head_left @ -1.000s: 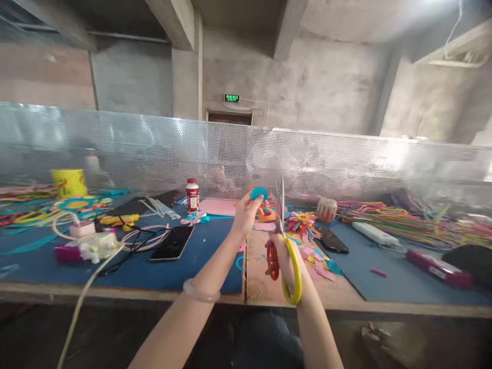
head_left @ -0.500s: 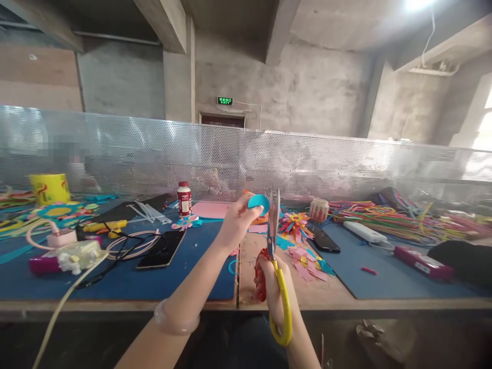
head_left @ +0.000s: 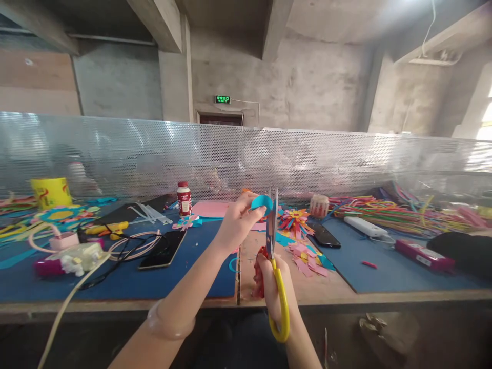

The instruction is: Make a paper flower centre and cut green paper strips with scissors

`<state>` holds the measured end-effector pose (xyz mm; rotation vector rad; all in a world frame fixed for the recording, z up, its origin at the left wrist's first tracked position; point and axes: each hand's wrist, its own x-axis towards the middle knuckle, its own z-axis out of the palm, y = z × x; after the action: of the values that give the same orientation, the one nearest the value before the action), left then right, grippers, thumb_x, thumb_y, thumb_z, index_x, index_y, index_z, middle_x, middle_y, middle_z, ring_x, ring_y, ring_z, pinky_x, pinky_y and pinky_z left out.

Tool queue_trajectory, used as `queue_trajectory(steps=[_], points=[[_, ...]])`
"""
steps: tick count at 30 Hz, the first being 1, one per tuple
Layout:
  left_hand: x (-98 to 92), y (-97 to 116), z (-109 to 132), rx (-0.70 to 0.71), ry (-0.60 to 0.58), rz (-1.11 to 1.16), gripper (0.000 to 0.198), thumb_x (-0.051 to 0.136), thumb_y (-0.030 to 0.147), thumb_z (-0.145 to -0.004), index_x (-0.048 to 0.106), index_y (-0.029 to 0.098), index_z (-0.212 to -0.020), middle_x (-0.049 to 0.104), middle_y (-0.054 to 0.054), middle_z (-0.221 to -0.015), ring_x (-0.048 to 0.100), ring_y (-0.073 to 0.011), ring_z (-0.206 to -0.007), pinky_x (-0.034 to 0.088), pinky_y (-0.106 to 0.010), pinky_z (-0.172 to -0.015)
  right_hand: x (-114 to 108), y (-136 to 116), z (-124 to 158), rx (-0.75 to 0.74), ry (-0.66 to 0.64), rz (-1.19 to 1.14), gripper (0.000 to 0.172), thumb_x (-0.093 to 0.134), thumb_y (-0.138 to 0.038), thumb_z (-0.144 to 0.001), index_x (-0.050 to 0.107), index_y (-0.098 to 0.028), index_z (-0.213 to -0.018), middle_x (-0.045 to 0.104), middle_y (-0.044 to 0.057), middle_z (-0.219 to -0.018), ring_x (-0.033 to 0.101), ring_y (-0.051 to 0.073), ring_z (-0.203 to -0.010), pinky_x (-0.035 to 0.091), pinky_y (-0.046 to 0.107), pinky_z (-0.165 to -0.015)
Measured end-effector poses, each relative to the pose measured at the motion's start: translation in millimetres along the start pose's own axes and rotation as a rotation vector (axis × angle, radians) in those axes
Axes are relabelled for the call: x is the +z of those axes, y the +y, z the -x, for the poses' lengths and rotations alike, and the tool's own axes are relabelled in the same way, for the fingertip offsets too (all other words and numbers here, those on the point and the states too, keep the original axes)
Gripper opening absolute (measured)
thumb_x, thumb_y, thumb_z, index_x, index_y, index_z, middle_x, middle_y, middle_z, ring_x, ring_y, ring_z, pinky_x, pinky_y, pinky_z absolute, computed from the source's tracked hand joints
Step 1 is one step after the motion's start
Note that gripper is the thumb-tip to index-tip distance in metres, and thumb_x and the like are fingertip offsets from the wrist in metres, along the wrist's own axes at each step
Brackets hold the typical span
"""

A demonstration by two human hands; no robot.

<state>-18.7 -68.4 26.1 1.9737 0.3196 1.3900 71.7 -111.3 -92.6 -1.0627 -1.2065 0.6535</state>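
My left hand (head_left: 237, 224) is raised over the bench and pinches a small round teal paper piece (head_left: 261, 203). The blades of the scissors (head_left: 273, 256) point up and meet the right edge of that piece. My right hand (head_left: 273, 289) grips the scissors by their red and yellow handles, just in front of the bench edge. A clear bangle (head_left: 169, 322) sits on my left wrist.
Pink and teal paper scraps (head_left: 307, 254) and a paper flower (head_left: 295, 220) lie beyond my hands. Two phones (head_left: 162, 249) (head_left: 323, 235), a red-capped bottle (head_left: 183, 199), cables (head_left: 126, 246), coloured strips (head_left: 400, 215) and a yellow cup (head_left: 50, 191) rest on blue mats. A perforated metal screen (head_left: 154, 154) backs the bench.
The scissors have come in against the teal piece and both hands have dropped slightly lower. The view has shifted a little to the right.
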Motion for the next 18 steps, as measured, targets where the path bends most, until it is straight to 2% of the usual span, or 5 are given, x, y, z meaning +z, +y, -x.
queue_trajectory(steps=[7, 13, 18], points=[[2.6, 1.3, 2.4, 0.039, 0.023, -0.043, 0.015, 0.052, 0.023, -0.082, 0.054, 0.017, -0.068, 0.043, -0.002, -0.083, 0.043, -0.012, -0.077, 0.037, -0.026, -0.07, -1.0, -2.4, 0.7, 0.033, -0.042, -0.016, 0.031, 0.039, -0.045, -0.084, 0.042, -0.019, -0.068, 0.04, -0.006, -0.054, 0.036, 0.007, -0.039, 0.031, 0.02, -0.036], [3.5, 1.5, 3.3, 0.044, 0.032, -0.087, 0.017, 0.051, 0.024, -0.081, 0.052, 0.017, -0.065, 0.045, -0.002, -0.081, 0.043, -0.0127, -0.078, 0.037, -0.027, -0.072, -0.5, -1.9, 0.5, 0.021, 0.0, 0.014, 0.029, 0.038, -0.041, -0.084, 0.04, -0.019, -0.065, 0.039, -0.006, -0.053, 0.037, 0.007, -0.04, 0.031, 0.019, -0.038], [2.2, 6.1, 1.7, 0.022, 0.017, -0.066, 0.015, 0.051, 0.026, -0.08, 0.051, 0.018, -0.067, 0.044, -0.002, -0.08, 0.043, -0.0125, -0.075, 0.038, -0.026, -0.07, 0.5, -2.4, 1.8, 0.072, -0.012, -0.03, 0.029, 0.039, -0.042, -0.083, 0.041, -0.019, -0.066, 0.038, -0.007, -0.053, 0.037, 0.007, -0.037, 0.033, 0.02, -0.036]])
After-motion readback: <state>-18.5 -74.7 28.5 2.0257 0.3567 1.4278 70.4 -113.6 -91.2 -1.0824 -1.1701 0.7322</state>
